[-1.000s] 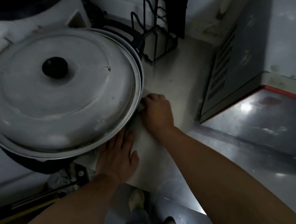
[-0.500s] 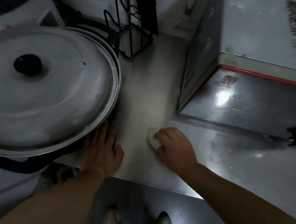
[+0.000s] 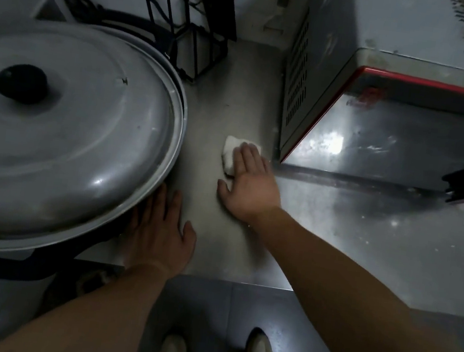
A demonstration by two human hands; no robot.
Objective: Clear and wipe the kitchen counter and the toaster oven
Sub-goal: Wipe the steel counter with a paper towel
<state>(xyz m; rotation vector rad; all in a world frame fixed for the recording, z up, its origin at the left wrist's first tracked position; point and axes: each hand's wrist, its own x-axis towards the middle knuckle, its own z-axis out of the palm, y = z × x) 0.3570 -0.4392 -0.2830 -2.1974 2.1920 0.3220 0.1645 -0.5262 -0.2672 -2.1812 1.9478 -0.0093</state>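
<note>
Both hands flat now; right hand (image 3: 248, 185) uncurled, fingers pressing cloth (image 3: 233, 155) further up counter (image 3: 234, 102); left hand (image 3: 159, 225) unmoved.

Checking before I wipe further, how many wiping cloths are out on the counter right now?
1. A white cloth lies on the counter beside the toaster oven, under the right hand. Others may be hidden behind the big pot lid.

Brushed metal counter (image 3: 227, 110), dull aluminium lid (image 3: 83, 132), soft white cloth (image 3: 232, 153).
</note>
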